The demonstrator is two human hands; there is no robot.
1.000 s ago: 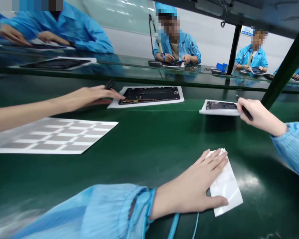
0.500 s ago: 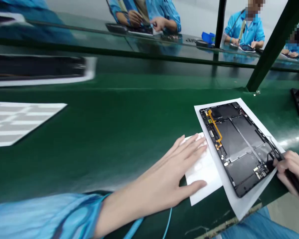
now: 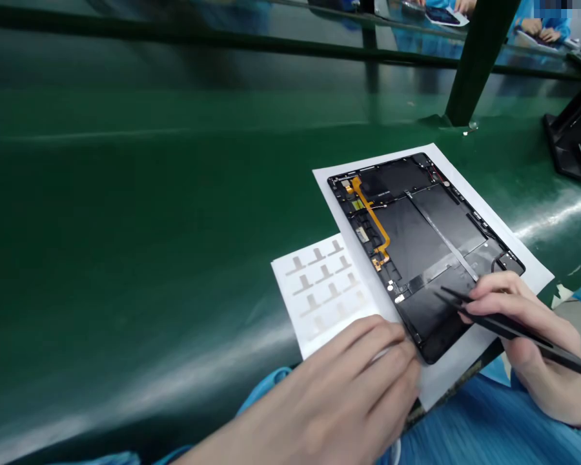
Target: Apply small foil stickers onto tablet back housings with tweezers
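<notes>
An opened black tablet (image 3: 421,239) with an orange flex cable lies on a white sheet (image 3: 445,161) near the front edge of the green belt (image 3: 150,226). My right hand (image 3: 527,336) grips black tweezers (image 3: 508,326), their tips over the tablet's lower part. My left hand (image 3: 339,394) rests with fingers together at the tablet's near corner, over the lower edge of a small white sticker sheet (image 3: 319,290) carrying several grey pieces. Its fingertips are partly blurred.
A dark green post (image 3: 479,58) rises behind the tablet. A black stand (image 3: 574,139) sits at the right edge. Other workers' hands in blue sleeves (image 3: 542,22) show at the far top right across a rail.
The view has swung down and right. My left hand slid off the sticker sheet toward the tablet's near corner, uncovering the stickers. My right hand moved the tweezers onto the tablet's lower part.
</notes>
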